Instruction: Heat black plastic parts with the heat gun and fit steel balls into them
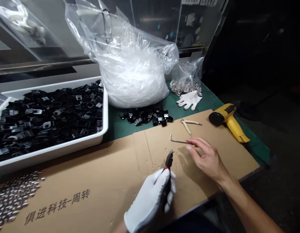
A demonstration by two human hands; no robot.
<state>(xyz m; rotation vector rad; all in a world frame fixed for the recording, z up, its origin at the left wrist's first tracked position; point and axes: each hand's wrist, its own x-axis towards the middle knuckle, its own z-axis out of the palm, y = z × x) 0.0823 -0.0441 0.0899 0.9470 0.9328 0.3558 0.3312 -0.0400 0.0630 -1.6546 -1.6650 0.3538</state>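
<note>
My left hand (pixel 152 197), in a white glove, is closed round the handles of dark pliers (pixel 169 160) with a bit of red near the joint. A tiny shiny metal piece (pixel 172 151) sits at the tip of their jaws. My bare right hand (pixel 208 158) has thumb and forefinger at the end of a thin L-shaped metal rod (pixel 179 141), which looks like a hex key. Its short bent end has a pale tip and points away from me. Just beyond lies a pair of cream-handled pliers or tweezers (pixel 187 126) on the cardboard (pixel 111 174).
A white tray (pixel 105 113) of black parts stands left. Behind are loose black parts (pixel 150 116), a big clear bag (pixel 135 71), a bag of metal pieces (pixel 185 86) and a white glove (pixel 190 100). A yellow heat gun (pixel 228 121) lies right; metal pieces (pixel 16 197) lie front left.
</note>
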